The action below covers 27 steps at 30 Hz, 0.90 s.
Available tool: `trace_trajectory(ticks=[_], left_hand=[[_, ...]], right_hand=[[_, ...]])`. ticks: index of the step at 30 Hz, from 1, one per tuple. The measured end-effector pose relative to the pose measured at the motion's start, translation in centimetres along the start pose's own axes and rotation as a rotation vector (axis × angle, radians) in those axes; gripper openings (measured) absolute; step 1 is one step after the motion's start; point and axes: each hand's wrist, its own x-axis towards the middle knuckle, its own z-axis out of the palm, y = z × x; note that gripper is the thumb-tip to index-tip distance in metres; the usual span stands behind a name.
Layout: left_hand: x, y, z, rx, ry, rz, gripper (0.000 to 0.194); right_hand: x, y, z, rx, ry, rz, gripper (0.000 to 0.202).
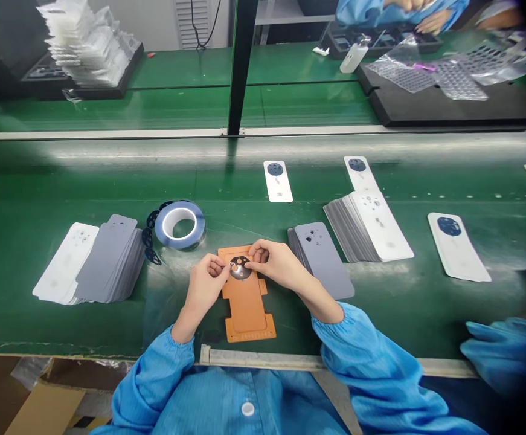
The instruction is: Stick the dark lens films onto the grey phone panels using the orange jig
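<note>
An orange fixture plate (247,305) with side tabs lies in front of me on the green bench. Over its upper end is a round dark sticker with holes (241,273). My left hand (203,287) pinches the sticker's left edge, thumb and forefinger together. From the other side my right hand (277,264) holds its right edge with the fingertips. Whether the sticker touches the plate I cannot tell. Up and left of the plate sits a roll of blue-edged tape (196,234), with several dark round stickers (147,237) along its left side.
On the left lie fanned grey phone-shaped sheets (106,260) and white ones (61,266). Grey sheets (323,257) and a white stack (383,226) are on the right. White sheets with dark circles (279,188) lie farther back. A co-worker's blue sleeve (502,347) shows at right.
</note>
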Motion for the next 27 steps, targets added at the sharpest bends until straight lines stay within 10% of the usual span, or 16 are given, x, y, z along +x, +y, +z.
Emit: trace_trajectory(ticks=[27], left_hand=[[-0.3,0.4,-0.3,0.158,0.011,0.046,0.008]], right_hand=[[-1.9,0.7,-2.0,-0.077,0.047,-0.088,0.005]])
